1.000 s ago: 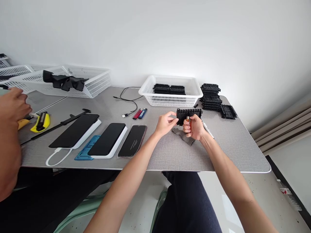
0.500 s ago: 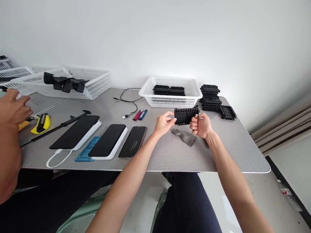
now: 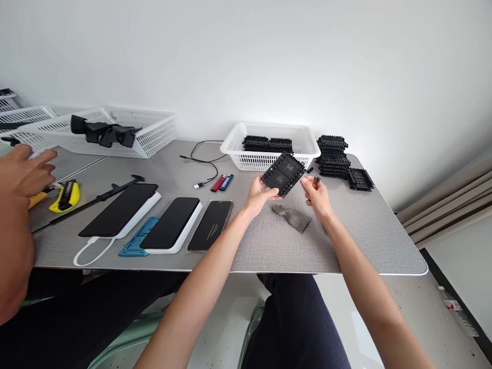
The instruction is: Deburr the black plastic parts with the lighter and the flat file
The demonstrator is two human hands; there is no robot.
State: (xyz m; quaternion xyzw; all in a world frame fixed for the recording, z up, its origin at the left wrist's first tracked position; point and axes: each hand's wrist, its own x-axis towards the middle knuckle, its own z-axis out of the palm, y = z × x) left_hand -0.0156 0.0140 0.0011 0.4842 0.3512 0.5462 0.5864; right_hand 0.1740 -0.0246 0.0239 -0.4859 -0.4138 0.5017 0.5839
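My left hand (image 3: 258, 197) grips a black plastic plate with notched edges (image 3: 284, 175) by its left corner, thumb on top. The plate is tilted above the table, in front of the white basket (image 3: 274, 163). In my right hand (image 3: 317, 197) is an orange lighter (image 3: 315, 183), mostly covered by the curled fingers. The fingertips of that hand are close to the plate's right edge; whether they touch it I cannot tell. Below the hands lies a crumpled grey cloth (image 3: 292, 218). Similar black plates lie inside the basket, and a stack of plates (image 3: 332, 156) stands right of it.
A single black plate (image 3: 361, 179) lies near the table's right edge. Leftward are red (image 3: 218, 183) and blue (image 3: 226, 182) lighters, a black cable (image 3: 207, 161), phones (image 3: 210, 225), a caliper (image 3: 111, 193) and a yellow cutter (image 3: 65, 196). Another person's hand (image 3: 26, 169) is at far left.
The plate has turned from nearly upright to a slanted, flatter pose and moved slightly left. My right hand has let go of the plate, keeping the lighter; my left hand now carries it alone.
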